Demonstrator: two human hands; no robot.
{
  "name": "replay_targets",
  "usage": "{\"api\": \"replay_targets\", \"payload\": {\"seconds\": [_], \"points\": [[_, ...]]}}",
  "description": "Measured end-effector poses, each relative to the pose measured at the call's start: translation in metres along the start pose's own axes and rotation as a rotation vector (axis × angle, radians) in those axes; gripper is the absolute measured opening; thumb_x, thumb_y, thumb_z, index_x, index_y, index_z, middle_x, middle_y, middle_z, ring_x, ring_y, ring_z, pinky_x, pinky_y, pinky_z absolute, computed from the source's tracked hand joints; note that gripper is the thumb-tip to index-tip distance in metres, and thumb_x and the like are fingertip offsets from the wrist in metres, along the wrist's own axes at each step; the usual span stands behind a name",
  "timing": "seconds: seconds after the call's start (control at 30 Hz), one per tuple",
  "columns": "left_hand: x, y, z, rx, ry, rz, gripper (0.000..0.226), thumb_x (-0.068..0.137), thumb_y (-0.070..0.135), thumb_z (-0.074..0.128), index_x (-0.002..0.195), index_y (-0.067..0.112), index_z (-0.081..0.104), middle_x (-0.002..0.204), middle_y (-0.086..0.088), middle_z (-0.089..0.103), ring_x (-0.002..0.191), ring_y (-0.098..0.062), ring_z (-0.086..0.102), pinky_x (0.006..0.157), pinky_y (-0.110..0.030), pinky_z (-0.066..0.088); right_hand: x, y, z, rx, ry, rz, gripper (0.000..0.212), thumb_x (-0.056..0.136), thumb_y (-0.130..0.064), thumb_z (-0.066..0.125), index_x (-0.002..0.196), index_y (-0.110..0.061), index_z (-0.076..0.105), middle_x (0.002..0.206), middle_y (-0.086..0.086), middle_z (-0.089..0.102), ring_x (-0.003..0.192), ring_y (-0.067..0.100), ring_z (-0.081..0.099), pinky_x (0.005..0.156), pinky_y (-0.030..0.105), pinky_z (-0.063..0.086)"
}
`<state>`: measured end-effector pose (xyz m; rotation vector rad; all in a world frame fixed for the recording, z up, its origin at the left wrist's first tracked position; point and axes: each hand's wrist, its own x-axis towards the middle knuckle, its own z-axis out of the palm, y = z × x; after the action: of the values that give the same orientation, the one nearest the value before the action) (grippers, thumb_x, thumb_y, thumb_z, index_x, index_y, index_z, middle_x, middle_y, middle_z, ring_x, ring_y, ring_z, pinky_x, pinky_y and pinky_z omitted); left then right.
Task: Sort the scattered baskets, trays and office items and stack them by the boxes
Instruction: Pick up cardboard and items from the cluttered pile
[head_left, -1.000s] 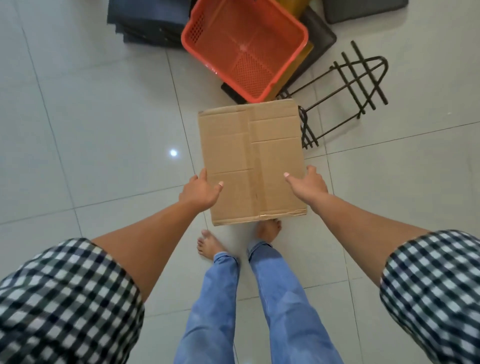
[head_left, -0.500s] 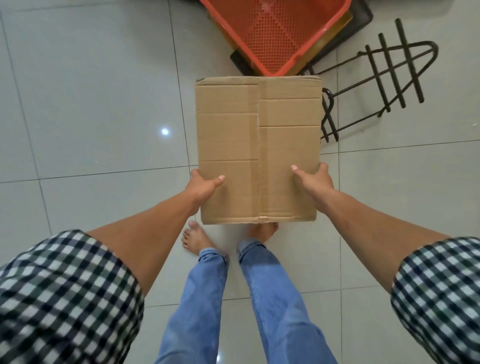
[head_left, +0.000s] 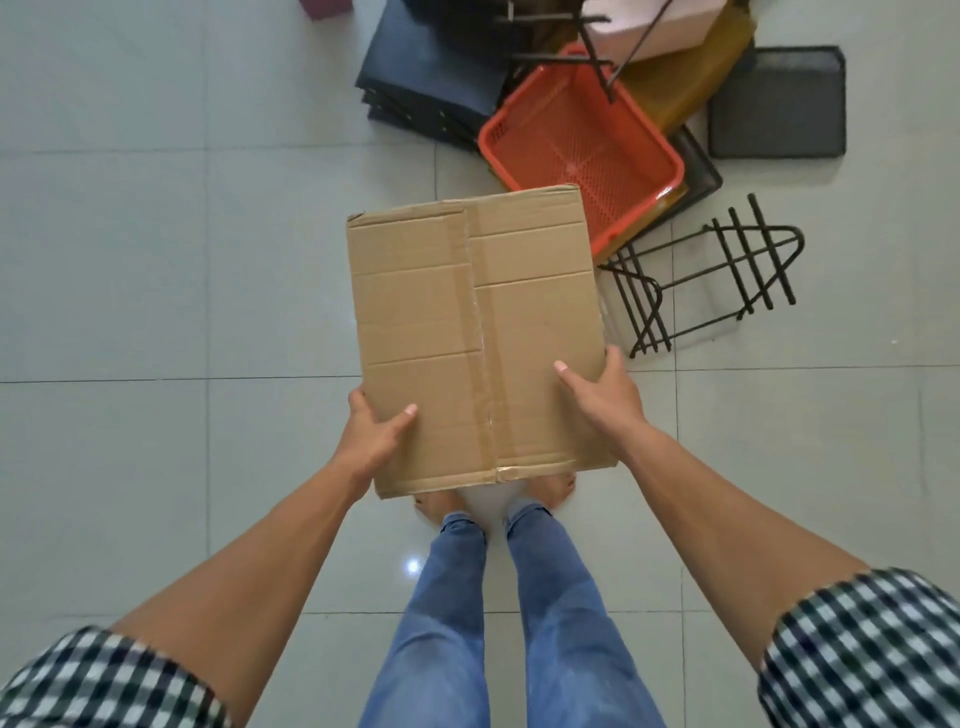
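1. Arms reach forward, both outstretched over the tiled floor.
2. Left hand grips the cardboard box at its near left edge, thumb on top.
3. Right hand grips its near right edge.
4. Box is held above the feet, near the orange basket.

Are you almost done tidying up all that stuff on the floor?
Not nearly. Only the dark blue pile looks stacked. Right now the left hand and right hand hold the cardboard box above the floor. Left to sort: the orange basket, tilted on other things, the black wire rack beside it and the dark mesh tray, all in a jumble.
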<state>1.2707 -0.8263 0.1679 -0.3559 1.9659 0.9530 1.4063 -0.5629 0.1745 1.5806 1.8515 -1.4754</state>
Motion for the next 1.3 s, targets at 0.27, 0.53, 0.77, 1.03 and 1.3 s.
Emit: {"api": "replay_targets", "payload": {"seconds": [0.27, 0.53, 0.77, 1.03, 1.3], "points": [[-0.075, 0.067, -0.100, 0.024, 0.021, 0.246, 0.076, 0.093, 0.037, 0.069, 0.152, 0.030, 0.022, 0.132, 0.008, 0.049, 0.114, -0.016, 0.055, 0.100, -0.038, 0.046, -0.090, -0.088, -0.010, -0.077, 0.072, -0.195, 0.068, 0.086, -0.051, 0.073, 0.140, -0.024, 0.040, 0.133, 0.000, 0.057, 0.118, 0.024, 0.059, 0.102, 0.049, 0.049], [-0.140, 0.095, -0.186, 0.024, 0.198, 0.401, 0.085, 0.081, 0.047, 0.079, 0.148, 0.029, 0.030, 0.129, 0.009, 0.054, 0.112, -0.017, 0.057, 0.100, -0.040, 0.048, -0.174, -0.171, 0.015, -0.056, 0.152, -0.365, 0.095, 0.068, -0.062, 0.083, 0.144, -0.028, 0.037, 0.135, 0.002, 0.059, 0.122, 0.024, 0.058, 0.103, 0.040, 0.047], [-0.165, 0.097, -0.258, -0.011, 0.437, 0.425, 0.098, 0.075, 0.052, 0.083, 0.150, 0.022, 0.029, 0.140, -0.001, 0.055, 0.123, -0.026, 0.057, 0.105, -0.047, 0.046, -0.209, -0.244, 0.062, -0.125, 0.109, -0.507, 0.092, 0.064, -0.061, 0.087, 0.137, -0.031, 0.039, 0.125, -0.003, 0.061, 0.115, 0.025, 0.060, 0.094, 0.037, 0.047], [-0.166, 0.105, -0.320, -0.090, 0.573, 0.383, 0.102, 0.072, 0.053, 0.085, 0.150, 0.021, 0.028, 0.141, -0.002, 0.054, 0.123, -0.028, 0.056, 0.105, -0.046, 0.047, -0.208, -0.323, 0.112, -0.194, -0.002, -0.612, 0.093, 0.067, -0.063, 0.084, 0.141, -0.034, 0.035, 0.116, -0.009, 0.053, 0.104, 0.017, 0.054, 0.096, 0.041, 0.049], [-0.145, 0.130, -0.387, -0.201, 0.710, 0.269, 0.102, 0.070, 0.054, 0.085, 0.149, 0.022, 0.029, 0.139, -0.002, 0.056, 0.121, -0.027, 0.057, 0.103, -0.047, 0.048, -0.180, -0.429, 0.178, -0.319, -0.180, -0.700, 0.084, 0.065, -0.068, 0.083, 0.128, -0.036, 0.036, 0.119, -0.007, 0.057, 0.107, 0.021, 0.059, 0.097, 0.047, 0.053]]}}
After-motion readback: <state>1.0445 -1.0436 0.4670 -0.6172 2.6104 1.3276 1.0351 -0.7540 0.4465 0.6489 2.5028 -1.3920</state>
